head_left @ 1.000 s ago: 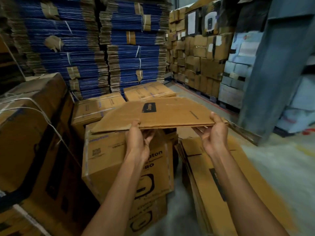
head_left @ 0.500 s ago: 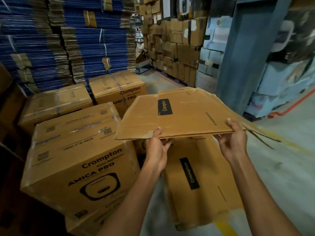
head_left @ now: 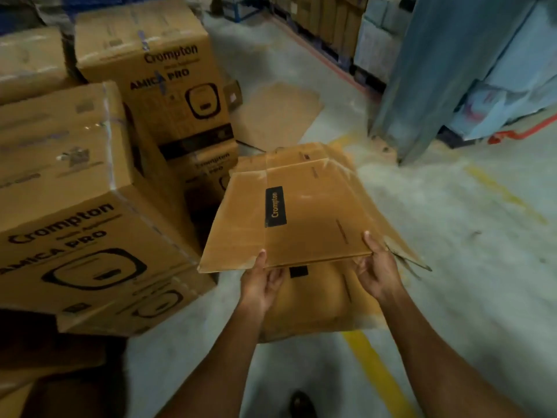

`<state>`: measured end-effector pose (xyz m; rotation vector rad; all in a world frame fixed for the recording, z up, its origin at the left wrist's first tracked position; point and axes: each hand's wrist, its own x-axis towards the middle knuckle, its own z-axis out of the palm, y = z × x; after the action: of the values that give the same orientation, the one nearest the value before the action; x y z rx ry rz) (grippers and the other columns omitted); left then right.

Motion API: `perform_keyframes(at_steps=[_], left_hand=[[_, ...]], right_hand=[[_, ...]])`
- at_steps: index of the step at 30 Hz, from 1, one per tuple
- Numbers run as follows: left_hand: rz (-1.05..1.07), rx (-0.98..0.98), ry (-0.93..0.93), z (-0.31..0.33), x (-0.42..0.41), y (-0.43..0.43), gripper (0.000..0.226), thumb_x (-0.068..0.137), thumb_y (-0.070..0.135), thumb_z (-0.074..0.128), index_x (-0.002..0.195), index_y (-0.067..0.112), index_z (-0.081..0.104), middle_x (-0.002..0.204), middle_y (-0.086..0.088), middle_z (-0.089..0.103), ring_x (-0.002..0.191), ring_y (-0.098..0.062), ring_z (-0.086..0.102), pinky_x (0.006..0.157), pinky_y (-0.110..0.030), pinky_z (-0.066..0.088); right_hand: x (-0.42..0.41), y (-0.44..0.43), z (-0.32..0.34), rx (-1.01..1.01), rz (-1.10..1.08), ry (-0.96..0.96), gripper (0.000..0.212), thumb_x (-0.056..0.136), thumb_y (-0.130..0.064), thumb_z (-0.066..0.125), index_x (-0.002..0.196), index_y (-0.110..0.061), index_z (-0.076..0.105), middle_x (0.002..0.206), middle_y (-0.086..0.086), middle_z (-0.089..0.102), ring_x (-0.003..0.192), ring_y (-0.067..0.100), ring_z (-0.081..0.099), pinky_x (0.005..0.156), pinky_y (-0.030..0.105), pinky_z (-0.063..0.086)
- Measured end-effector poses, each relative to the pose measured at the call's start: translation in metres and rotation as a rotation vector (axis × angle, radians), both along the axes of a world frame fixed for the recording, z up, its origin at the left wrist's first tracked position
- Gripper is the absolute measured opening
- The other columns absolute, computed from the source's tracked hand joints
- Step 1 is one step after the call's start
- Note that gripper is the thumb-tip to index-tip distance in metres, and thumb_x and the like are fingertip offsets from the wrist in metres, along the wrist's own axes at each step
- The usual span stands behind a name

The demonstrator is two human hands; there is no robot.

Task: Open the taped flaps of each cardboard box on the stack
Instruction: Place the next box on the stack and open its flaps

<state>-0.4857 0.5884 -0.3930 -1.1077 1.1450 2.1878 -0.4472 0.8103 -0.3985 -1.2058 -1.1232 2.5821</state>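
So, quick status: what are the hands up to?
Left hand, right hand grip the flattened carton. Taped boxes stand left. Flat cardboard lies underneath.

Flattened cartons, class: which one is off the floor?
The raised carton, gripped by left hand and right hand; the one beneath and the far one lie on the floor.

A flattened carton (head_left: 301, 212), brown with a black Crompton label running lengthwise, is held nearly level at the centre of the view. The left hand (head_left: 262, 285) at six o'clock and the right hand (head_left: 376, 276) at five o'clock pinch its near edge, thumbs on top. Directly beneath lies a pile of flat cartons (head_left: 316, 300). At nine o'clock a sealed box (head_left: 75, 191) printed Crompton Amica Pro, with shiny tape across its top, sits on a lower box (head_left: 144, 309). At eleven o'clock stands a second sealed box (head_left: 156, 70).
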Motion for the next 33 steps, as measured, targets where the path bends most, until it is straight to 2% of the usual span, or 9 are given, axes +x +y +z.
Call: perform_keyframes(at_steps=[4,7,11,14,17,22,25,28,33], left_hand=[[-0.008,-0.07,-0.175,-0.059,0.019,-0.002,0.024,0.09,0.014,0.074,0.104,0.001,0.06,0.098,-0.016,0.061,0.081,-0.032,0.06,0.093,-0.05,0.055],[-0.017,-0.105,-0.265,-0.092,0.028,-0.001,0.032,0.092,0.009,0.072,0.119,-0.002,0.057,0.114,-0.021,0.062,0.107,-0.041,0.06,0.09,-0.052,0.054],[-0.04,-0.126,-0.3,-0.143,0.037,0.004,0.039,0.101,0.009,0.059,0.138,0.002,0.052,0.137,-0.022,0.059,0.114,-0.04,0.061,0.098,-0.057,0.051],[-0.015,-0.034,-0.304,-0.169,0.038,0.004,0.047,0.099,0.021,0.063,0.14,0.004,0.046,0.136,-0.022,0.055,0.124,-0.046,0.055,0.104,-0.065,0.045],[-0.038,0.007,-0.331,-0.17,0.041,0.001,0.038,0.098,0.031,0.066,0.125,0.012,0.046,0.128,-0.022,0.05,0.128,-0.044,0.049,0.11,-0.062,0.041],[-0.049,0.014,-0.378,-0.171,0.046,-0.013,0.066,0.091,0.04,0.073,0.143,0.01,0.044,0.127,-0.013,0.047,0.119,-0.035,0.055,0.104,-0.055,0.048],[-0.105,-0.101,-0.279,-0.149,0.042,-0.02,0.032,0.1,0.035,0.061,0.122,0.012,0.059,0.118,-0.007,0.058,0.09,-0.024,0.057,0.076,-0.038,0.052],[-0.169,-0.203,-0.174,-0.129,0.033,-0.037,0.017,0.105,0.024,0.052,0.098,0.02,0.068,0.079,0.001,0.07,0.07,-0.016,0.05,0.063,-0.029,0.042],[-0.096,-0.257,-0.065,-0.094,0.029,-0.109,0.014,0.105,0.022,0.052,0.106,0.021,0.066,0.095,0.001,0.071,0.086,-0.018,0.066,0.078,-0.031,0.056]], right_hand=[[0.029,0.006,-0.078,-0.065,-0.002,-0.253,0.029,0.095,-0.031,0.069,0.116,-0.012,0.066,0.086,0.005,0.077,0.075,0.019,0.071,0.078,0.036,0.062],[0.043,0.01,-0.123,-0.115,-0.069,-0.382,0.03,0.093,-0.027,0.072,0.117,-0.013,0.062,0.084,0.006,0.074,0.082,0.023,0.063,0.08,0.04,0.056],[0.044,0.015,-0.163,-0.174,-0.11,-0.435,0.025,0.098,-0.019,0.065,0.122,-0.014,0.062,0.129,0.011,0.065,0.109,0.031,0.062,0.078,0.044,0.053],[0.042,0.016,-0.178,-0.176,-0.096,-0.416,0.009,0.095,-0.014,0.061,0.102,-0.018,0.065,0.113,0.01,0.058,0.099,0.034,0.059,0.07,0.047,0.051],[0.044,0.015,-0.185,-0.164,-0.1,-0.43,0.024,0.094,-0.018,0.058,0.114,-0.022,0.071,0.107,0.006,0.059,0.097,0.035,0.055,0.071,0.048,0.049],[0.058,0.006,-0.185,-0.172,-0.112,-0.43,0.031,0.094,-0.018,0.051,0.117,-0.014,0.072,0.09,0.002,0.053,0.071,0.02,0.052,0.051,0.028,0.047],[0.048,-0.013,-0.172,-0.187,-0.125,-0.386,0.024,0.094,-0.013,0.051,0.109,-0.007,0.069,0.094,0.007,0.055,0.069,0.02,0.062,0.071,0.032,0.056],[0.024,-0.046,-0.151,-0.178,-0.058,-0.329,0.023,0.098,-0.01,0.05,0.118,-0.005,0.061,0.111,0.011,0.06,0.088,0.028,0.067,0.076,0.042,0.058],[-0.011,-0.141,-0.109,0.015,0.32,-0.231,0.009,0.1,-0.007,0.055,0.104,-0.009,0.063,0.106,0.01,0.068,0.091,0.026,0.067,0.08,0.037,0.057]])
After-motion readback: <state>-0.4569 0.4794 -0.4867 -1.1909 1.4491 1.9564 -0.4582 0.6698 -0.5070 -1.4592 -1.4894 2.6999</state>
